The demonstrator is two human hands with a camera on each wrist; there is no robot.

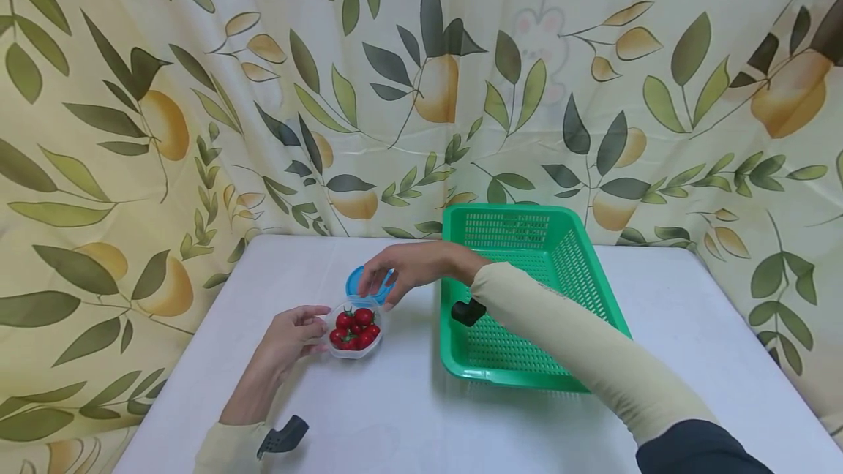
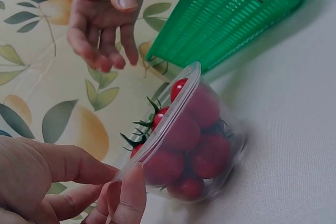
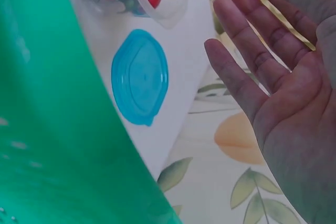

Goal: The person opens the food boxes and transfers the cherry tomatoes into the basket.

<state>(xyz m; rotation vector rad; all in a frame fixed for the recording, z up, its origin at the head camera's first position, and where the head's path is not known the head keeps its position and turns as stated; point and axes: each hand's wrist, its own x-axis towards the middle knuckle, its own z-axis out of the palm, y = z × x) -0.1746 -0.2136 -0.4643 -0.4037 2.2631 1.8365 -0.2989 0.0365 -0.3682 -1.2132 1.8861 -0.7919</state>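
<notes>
Head view: looking down over a white counter (image 1: 395, 415), backed by a cloth (image 1: 435, 167) printed with leaves and fruit.
Clear tub (image 1: 354, 355): standing on the counter to the left of the green basket (image 1: 514, 379), open at the top, seemingly upright, a sensible stance for loose contents.
Cherry tomatoes (image 1: 364, 317): piled inside the tub up to about the rim, some with green calyxes showing; visible through the clear wall in the left wrist view.
Left grip (image 1: 293, 335): grasping the tub, with thumb and fingertips pinching the rim at the left side; likely a way to steady something light, leaving the opening uncovered and no fruit squeezed.
Blue lid (image 3: 140, 77): lying flat on the counter just behind the tub, detached from the rim; perhaps set there to be handy to both sides.
Right grip (image 1: 415, 269): released, carrying nothing; fingers apart and loosely extended, hanging over the lid in the head view, apart from lid and tub in the right wrist view.
Right sleeve (image 1: 573, 331): crossing above the basket, probably because of the lid's place beyond it.
Basket's position: near the tub but not touching, presumably to leave working room between.
</notes>
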